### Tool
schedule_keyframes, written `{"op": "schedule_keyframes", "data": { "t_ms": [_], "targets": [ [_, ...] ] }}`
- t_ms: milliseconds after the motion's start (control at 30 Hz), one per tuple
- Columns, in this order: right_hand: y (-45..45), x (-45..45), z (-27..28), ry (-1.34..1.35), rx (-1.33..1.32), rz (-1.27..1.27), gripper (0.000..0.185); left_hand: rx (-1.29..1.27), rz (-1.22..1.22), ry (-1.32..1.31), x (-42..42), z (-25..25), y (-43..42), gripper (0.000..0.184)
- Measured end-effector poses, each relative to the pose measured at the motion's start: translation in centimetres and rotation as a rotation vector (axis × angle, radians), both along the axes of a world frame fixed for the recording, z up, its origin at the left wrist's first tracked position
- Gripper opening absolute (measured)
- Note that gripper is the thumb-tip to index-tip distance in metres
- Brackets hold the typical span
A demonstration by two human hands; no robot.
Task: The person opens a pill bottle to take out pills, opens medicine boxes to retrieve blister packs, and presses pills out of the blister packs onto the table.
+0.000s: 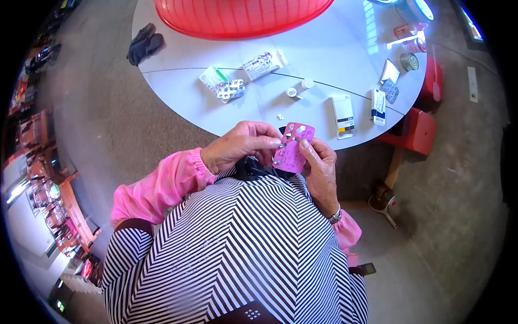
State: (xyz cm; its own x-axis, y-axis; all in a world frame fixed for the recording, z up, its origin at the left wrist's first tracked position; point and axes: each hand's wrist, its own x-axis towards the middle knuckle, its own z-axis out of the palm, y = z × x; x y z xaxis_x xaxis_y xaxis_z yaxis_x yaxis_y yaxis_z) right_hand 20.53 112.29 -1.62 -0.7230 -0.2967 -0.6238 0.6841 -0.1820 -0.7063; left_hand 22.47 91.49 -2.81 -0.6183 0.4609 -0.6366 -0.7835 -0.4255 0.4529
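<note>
A pink blister pack [292, 154] with several torn, silvery pockets is held up in front of my chest, just off the table's near edge. My right hand [322, 173] grips its right side, thumb across the front. At its left edge, my left hand [243, 143] is closed, thumb and forefinger pinching the pack's side; the other fingers are partly hidden. A few small white pills [279, 117] lie on the table just beyond the pack. Past them are a small white bottle [292, 92] and a white cap-like piece [307, 83].
On the round white table [189, 48] are a red mesh cover [243, 19], medicine boxes [343, 114], a silver blister pack [230, 90], a small tin [409, 61] and a dark cloth [144, 44]. Red stools [414, 131] stand at the right.
</note>
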Motion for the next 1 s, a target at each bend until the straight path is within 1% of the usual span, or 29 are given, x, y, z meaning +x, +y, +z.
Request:
{"op": "schedule_keyframes", "data": {
  "t_ms": [133,233,300,400,500,600,733,800,833,933,1000],
  "targets": [
    [0.5,-0.1,-1.2,0.021,-0.031,-0.015,0.020,0.045,0.067,0.096,0.1,-0.1,0.8,0.019],
    [0.5,-0.4,-0.8,0.032,0.008,0.008,0.020,-0.004,0.075,0.103,0.0,-0.1,0.9,0.020],
    [0.9,-0.5,-0.5,0.066,0.025,0.046,0.021,-0.004,0.072,0.131,0.1,0.0,0.8,0.024],
    [0.6,-0.8,0.3,0.135,0.118,0.059,0.021,0.022,0.082,0.145,0.1,0.2,0.8,0.031],
    [1.1,-0.4,-0.8,0.112,0.123,0.083,0.021,0.021,0.088,0.157,-0.3,0.1,0.9,0.034],
    [1.8,-0.2,-1.2,0.047,0.010,0.116,0.031,0.012,0.084,0.146,-0.6,-0.1,0.5,0.036],
    [2.4,-1.4,-0.1,0.067,0.035,0.107,0.042,-0.007,0.065,0.119,-0.9,0.6,0.5,0.036],
    [2.6,-2.0,-0.1,0.080,0.038,0.123,0.045,-0.001,0.017,0.144,-1.2,0.5,0.6,0.036],
    [2.3,-2.1,0.2,0.061,0.018,0.103,0.040,0.001,-0.007,0.156,-1.3,0.4,0.6,0.036],
    [2.3,-2.4,-0.2,0.096,0.153,0.323,0.034,-0.035,-0.062,0.187,-1.5,0.2,0.6,0.030],
    [2.1,-2.1,-0.6,0.028,0.079,0.197,0.030,0.046,0.030,0.079,-1.5,0.3,0.6,0.030]
  ]
}}
